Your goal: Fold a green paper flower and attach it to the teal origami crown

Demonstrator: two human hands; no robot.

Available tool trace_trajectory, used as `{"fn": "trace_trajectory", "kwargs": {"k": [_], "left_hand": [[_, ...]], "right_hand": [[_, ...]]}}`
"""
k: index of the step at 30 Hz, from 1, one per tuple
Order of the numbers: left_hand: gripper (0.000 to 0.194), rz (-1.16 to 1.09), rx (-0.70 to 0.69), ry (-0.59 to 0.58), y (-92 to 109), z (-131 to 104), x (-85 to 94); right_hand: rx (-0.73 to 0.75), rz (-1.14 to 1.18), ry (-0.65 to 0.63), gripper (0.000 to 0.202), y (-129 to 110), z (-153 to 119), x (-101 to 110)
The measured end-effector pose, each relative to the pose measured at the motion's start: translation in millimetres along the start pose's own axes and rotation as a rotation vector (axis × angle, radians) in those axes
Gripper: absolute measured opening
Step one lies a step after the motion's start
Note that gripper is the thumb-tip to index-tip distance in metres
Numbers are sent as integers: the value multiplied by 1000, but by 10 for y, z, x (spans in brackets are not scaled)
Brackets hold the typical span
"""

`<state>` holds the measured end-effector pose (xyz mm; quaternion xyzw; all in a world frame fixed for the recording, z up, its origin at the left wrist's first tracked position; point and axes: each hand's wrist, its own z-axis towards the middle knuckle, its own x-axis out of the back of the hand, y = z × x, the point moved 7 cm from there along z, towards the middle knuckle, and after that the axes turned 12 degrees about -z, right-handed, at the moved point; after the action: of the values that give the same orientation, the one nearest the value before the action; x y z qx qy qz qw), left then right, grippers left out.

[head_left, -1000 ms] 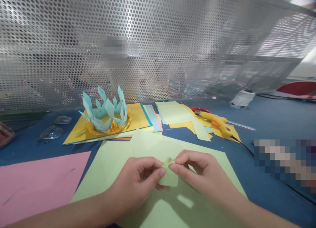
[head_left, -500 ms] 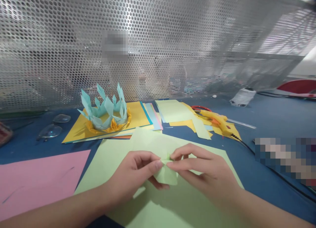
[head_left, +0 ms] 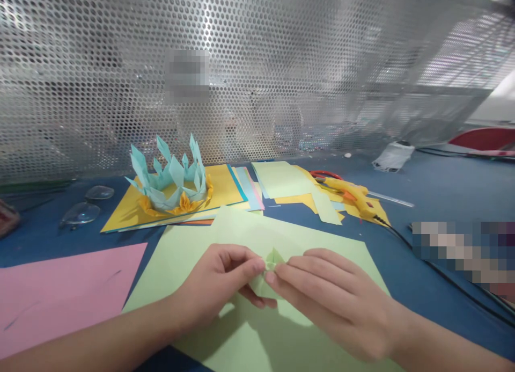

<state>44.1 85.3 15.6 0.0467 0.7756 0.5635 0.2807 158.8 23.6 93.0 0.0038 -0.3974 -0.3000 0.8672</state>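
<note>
A small piece of folded light-green paper (head_left: 275, 256), with a pointed tip sticking up, is pinched between both hands. My left hand (head_left: 225, 275) grips its left side between thumb and fingers. From the right, my right hand (head_left: 333, 291) presses thumb and fingers on the piece, covering much of it. Under the hands lies a large light-green sheet (head_left: 193, 248). Beyond it, a light-blue paper crown (head_left: 177, 173) with orange folded trim (head_left: 187, 203) stands upright on yellow paper (head_left: 223, 184).
Pink paper (head_left: 80, 286) lies at left, eyeglasses (head_left: 82, 213) behind it. Cut paper pieces (head_left: 281, 179) and a yellow glue gun (head_left: 354, 192) lie at the back right, its black cord (head_left: 422, 259) trailing rightward. A perforated metal panel (head_left: 257, 66) rises behind.
My right hand has turned, its fingers now closed together over the folded paper. The paper's pointed tip shows wider than before. My left hand stays nearly in place.
</note>
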Motion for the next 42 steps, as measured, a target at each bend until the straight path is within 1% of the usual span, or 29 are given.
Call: {"fn": "trace_trajectory", "kwargs": {"k": [2, 4, 6, 8, 10, 13, 19, 24, 30, 32, 35, 37, 39, 42], "left_hand": [[38, 4, -10, 4, 2, -3, 2], [37, 7, -22, 11, 5, -7, 10], [37, 9, -28, 19, 6, -9, 21], [37, 14, -26, 17, 2, -9, 27], [38, 18, -26, 14, 1, -7, 30], [38, 16, -28, 7, 2, 0, 29], [32, -12, -19, -24, -18, 12, 10], [26, -69, -7, -53, -23, -3, -33], [26, -59, -1, -40, -26, -9, -22], [27, -42, -8, -26, -18, -7, -4], [29, -27, -31, -4, 6, -5, 10], [31, -22, -48, 8, 22, -9, 11], [30, -10, -57, 14, 27, -15, 5], [25, 18, -60, 19, 26, -25, -4]], "right_hand": [[-127, 65, 22, 20, 85, -34, -42], [-235, 96, 41, 21, 161, -89, -87], [-259, 88, 35, 17, 180, -130, -114], [-235, 83, -6, 18, 169, -149, -126], [-176, 81, -50, 27, 136, -148, -118], [-92, 86, -73, 36, 99, -119, -77], [84, -45, -50, 30, 15, -14, 5], [101, -97, -12, 32, -18, 10, 37], [64, 33, -51, 31, -18, -7, 5], [14, 74, -59, 30, 21, -22, -36], [-156, 159, -67, 21, 135, -66, -120], [-315, 248, -70, 11, 224, -109, -169], [-495, 350, -106, 4, 306, -162, -233], [-755, 519, -216, 10, 381, -247, -366]]}}
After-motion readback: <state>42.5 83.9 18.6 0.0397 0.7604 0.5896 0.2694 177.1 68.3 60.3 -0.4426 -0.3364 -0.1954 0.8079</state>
